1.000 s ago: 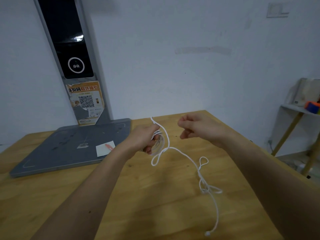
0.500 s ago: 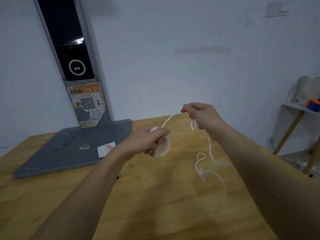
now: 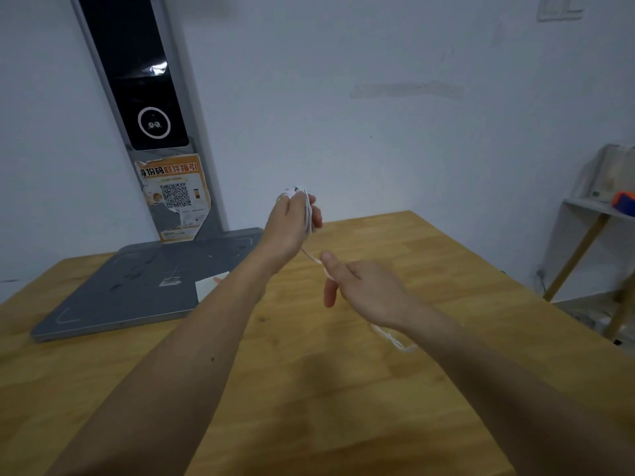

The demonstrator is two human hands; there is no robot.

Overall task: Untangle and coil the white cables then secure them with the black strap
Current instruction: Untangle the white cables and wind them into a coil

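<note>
My left hand is raised above the wooden table and grips a small bundle of coiled white cable. A taut strand runs from it down to my right hand, which pinches the cable between thumb and fingers lower and to the right. The loose tail of the white cable shows blurred under my right wrist, on or just above the table. No black strap is visible.
A grey flat base with an upright black-panelled post and an orange QR sticker stands at the back left. A white slip lies on the base. A shelf with an orange and blue object is at right.
My left hand rose with the coil. My right hand dropped from above the coil to below it, drawing the strand down and around. The loose tail moved toward my right forearm.
</note>
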